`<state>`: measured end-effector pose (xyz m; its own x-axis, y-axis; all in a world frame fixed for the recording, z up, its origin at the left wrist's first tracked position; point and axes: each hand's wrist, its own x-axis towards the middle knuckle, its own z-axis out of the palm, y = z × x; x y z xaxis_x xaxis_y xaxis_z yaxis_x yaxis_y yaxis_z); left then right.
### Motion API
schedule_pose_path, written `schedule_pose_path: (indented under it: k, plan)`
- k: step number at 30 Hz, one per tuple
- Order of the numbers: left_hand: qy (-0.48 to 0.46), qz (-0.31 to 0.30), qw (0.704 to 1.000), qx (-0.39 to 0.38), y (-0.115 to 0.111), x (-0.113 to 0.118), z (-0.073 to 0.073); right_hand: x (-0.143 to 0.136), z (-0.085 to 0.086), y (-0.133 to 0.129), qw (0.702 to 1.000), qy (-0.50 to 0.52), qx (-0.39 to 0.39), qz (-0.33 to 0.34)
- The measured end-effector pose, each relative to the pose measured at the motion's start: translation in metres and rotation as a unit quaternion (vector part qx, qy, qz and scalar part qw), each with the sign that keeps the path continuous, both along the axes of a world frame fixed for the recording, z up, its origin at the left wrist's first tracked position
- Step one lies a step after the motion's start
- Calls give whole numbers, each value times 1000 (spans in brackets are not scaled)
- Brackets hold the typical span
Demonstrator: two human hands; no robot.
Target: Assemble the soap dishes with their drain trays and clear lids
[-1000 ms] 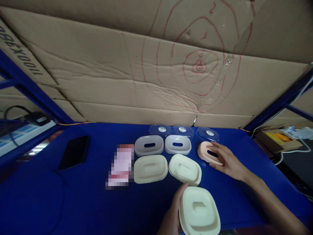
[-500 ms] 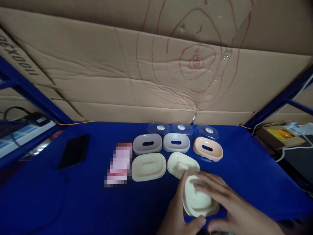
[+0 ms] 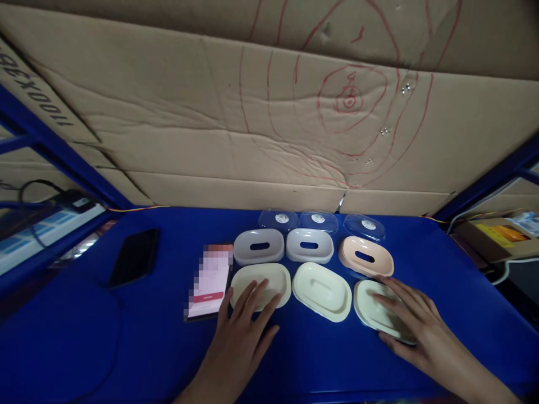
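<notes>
My left hand [image 3: 242,328] is spread, its fingertips lying over the left cream oval tray [image 3: 273,275]. At the right, my right hand [image 3: 415,320] spans another cream oval tray [image 3: 370,306], thumb at its near edge and fingers over its far side; the hand hides the tray's right part. Between the hands a third cream oval tray [image 3: 322,292] lies slightly turned, with a raised rectangle in its middle. Behind these stand two grey oval dishes [image 3: 242,249] and a peach oval dish [image 3: 379,249], each with a slot in its bottom.
Several clear oval covers [image 3: 364,224] with round stickers lie at the back of the blue table [image 3: 147,336]. A lit phone [image 3: 208,286] is left of the trays, a dark phone [image 3: 135,255] farther left. Cardboard [image 3: 189,112] forms the back wall. A power strip [image 3: 54,235] sits at left.
Both hands were around one cream tray near the front. That tray now lies at the right under my right hand. My left hand has moved left. The middle tray has shifted slightly.
</notes>
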<state>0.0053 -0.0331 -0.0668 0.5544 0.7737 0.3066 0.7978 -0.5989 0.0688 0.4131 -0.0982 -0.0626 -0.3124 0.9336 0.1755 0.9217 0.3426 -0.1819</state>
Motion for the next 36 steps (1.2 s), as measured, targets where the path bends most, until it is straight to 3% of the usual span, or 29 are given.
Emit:
schedule_pose_path:
  k: [3,7,11,14,16,19,21,24,27,30,33,36]
  plan:
    - [15,-15,1000,7,4,-1,-3,-32,7,10,999,23,-16,19]
    - [16,-20,1000,0,4,-2,-1,-79,14,29,994,18,-40,97]
    - [6,-27,999,-17,6,-7,4,-90,20,44,987,14,-76,145]
    - [-16,-16,1000,-21,16,-9,6,-78,23,48,985,27,-83,149]
    - [-27,3,1000,-13,28,-8,8,-64,23,52,992,39,-46,107]
    - [-27,43,999,-19,49,-2,12,-32,13,67,998,43,34,-40]
    - [-16,51,997,-53,61,3,16,-4,4,85,986,52,56,-150]
    - [-16,32,996,-85,79,11,27,35,-7,123,968,73,51,-234]
    - [-34,38,995,-80,108,17,42,55,-12,163,975,86,28,-201]
    - [-28,22,995,-88,145,20,51,56,-15,192,986,95,5,-138]
    - [-6,0,994,-109,173,22,47,50,-18,208,990,102,-3,-96]
    - [4,19,994,-109,180,22,38,42,-18,218,992,108,-11,-62]
